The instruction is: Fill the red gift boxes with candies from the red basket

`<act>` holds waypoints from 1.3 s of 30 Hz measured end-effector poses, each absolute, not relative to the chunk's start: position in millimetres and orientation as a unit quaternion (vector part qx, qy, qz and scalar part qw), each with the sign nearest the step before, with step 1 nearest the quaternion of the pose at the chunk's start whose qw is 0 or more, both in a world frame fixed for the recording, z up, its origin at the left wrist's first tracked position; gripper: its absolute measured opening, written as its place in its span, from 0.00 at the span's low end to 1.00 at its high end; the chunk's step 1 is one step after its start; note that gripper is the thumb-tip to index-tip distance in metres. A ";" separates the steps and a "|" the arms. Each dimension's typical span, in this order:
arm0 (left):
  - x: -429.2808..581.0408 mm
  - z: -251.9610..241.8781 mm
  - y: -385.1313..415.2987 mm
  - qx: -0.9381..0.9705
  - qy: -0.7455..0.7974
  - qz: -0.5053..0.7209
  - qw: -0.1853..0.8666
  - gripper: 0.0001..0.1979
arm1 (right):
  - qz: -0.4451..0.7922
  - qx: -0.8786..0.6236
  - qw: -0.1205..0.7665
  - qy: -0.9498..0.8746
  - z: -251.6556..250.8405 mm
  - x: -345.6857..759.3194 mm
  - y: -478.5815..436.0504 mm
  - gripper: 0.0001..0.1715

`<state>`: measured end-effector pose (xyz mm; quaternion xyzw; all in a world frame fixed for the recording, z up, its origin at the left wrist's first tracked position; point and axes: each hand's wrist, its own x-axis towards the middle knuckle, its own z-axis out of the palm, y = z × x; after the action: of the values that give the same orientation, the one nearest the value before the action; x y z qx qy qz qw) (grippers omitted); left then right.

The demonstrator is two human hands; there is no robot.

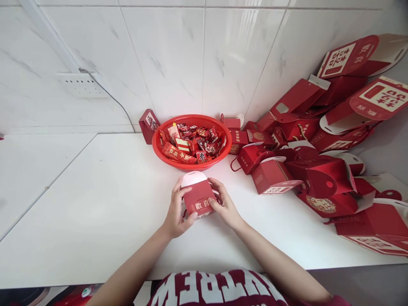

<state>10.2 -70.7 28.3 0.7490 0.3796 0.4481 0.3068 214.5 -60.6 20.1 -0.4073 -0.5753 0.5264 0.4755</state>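
Between my hands, just above the white tabletop, is a red gift box [198, 196] with gold characters on its face and a pale rounded flap at the top. My left hand [178, 208] grips its left side, thumb at the lower edge. On the other side my right hand [225, 204] holds it, with the thumb on the front and fingers behind. A bit of dark red cord shows by the left fingers. Directly beyond the box sits a red plastic basket [159, 156] filled with wrapped sweets [191, 144].
Many red boxes [272, 175] are heaped along the right side, some with flaps raised. One small red box [148, 126] stands left of the basket against the tiled wall [172, 63]. A grey cable [116, 102] runs down from the wall socket [83, 86] to the white table [95, 204].
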 end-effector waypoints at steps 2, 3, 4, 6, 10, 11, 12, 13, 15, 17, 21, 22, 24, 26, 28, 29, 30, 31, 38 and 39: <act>12.8 24.1 -71.9 0.692 0.382 0.476 0.386 0.41 | 0.527 -0.402 0.470 -0.583 17.6 212.3 -59.4 0.38; 13.7 22.4 -71.4 0.663 0.382 0.482 0.426 0.45 | 0.530 -0.400 0.469 -0.583 16.7 211.5 -58.8 0.38; 14.3 21.1 -70.3 0.638 0.382 0.482 0.464 0.47 | 0.535 -0.397 0.468 -0.581 16.2 210.9 -58.3 0.39; 14.2 19.9 -66.0 0.597 0.383 0.476 0.519 0.50 | 0.543 -0.388 0.471 -0.578 15.7 210.3 -57.5 0.39; 10.0 22.1 -55.8 0.567 0.368 0.472 0.566 0.42 | 0.550 -0.363 0.485 -0.575 16.7 211.0 -57.5 0.38; 8.7 22.8 -54.2 0.567 0.358 0.473 0.572 0.39 | 0.554 -0.359 0.489 -0.571 17.0 211.3 -57.9 0.38; 7.6 23.3 -53.2 0.568 0.349 0.473 0.577 0.37 | 0.560 -0.355 0.492 -0.564 17.2 211.7 -58.4 0.38; 6.6 23.5 -52.9 0.568 0.342 0.473 0.580 0.36 | 0.566 -0.353 0.494 -0.558 17.3 212.1 -59.0 0.38; 4.8 23.5 -53.5 0.573 0.337 0.476 0.576 0.35 | 0.576 -0.349 0.494 -0.550 16.8 212.8 -60.4 0.37; 3.2 24.0 -55.4 0.590 0.335 0.476 0.560 0.32 | 0.579 -0.342 0.492 -0.553 16.2 213.3 -62.2 0.37; -0.1 30.8 -60.5 0.671 0.347 0.477 0.449 0.22 | 0.592 -0.340 0.474 -0.556 16.0 212.8 -65.3 0.38; -1.1 33.5 -61.8 0.705 0.353 0.469 0.398 0.19 | 0.597 -0.341 0.469 -0.554 16.2 212.4 -65.9 0.38; -3.7 39.3 -64.1 0.776 0.360 0.433 0.285 0.16 | 0.598 -0.345 0.464 -0.555 16.4 211.7 -66.8 0.37; -6.8 44.8 -65.8 0.829 0.360 0.382 0.193 0.18 | 0.590 -0.347 0.464 -0.561 16.4 211.5 -67.3 0.37; -9.9 50.5 -67.4 0.859 0.361 0.337 0.132 0.21 | 0.582 -0.352 0.464 -0.568 16.2 211.7 -67.7 0.38; -11.1 53.7 -68.5 0.869 0.363 0.317 0.111 0.21 | 0.579 -0.353 0.463 -0.571 16.1 211.8 -67.8 0.38; -11.6 57.2 -69.8 0.878 0.366 0.296 0.092 0.22 | 0.576 -0.355 0.463 -0.574 16.0 211.9 -67.9 0.38; -11.4 60.9 -71.6 0.885 0.370 0.274 0.075 0.22 | 0.573 -0.356 0.462 -0.576 15.9 212.1 -67.9 0.38; 9.3 78.7 -93.9 0.902 0.395 0.172 -0.028 0.29 | 0.573 -0.353 0.461 -0.578 15.3 212.4 -68.1 0.37; 12.0 78.5 -96.3 0.900 0.400 0.170 -0.038 0.29 | 0.573 -0.353 0.461 -0.579 15.5 212.6 -68.1 0.38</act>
<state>12.0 -96.3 78.5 0.9000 0.3995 0.1700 -0.0378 212.6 -68.1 15.5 -0.3525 -0.5785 0.5728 0.4615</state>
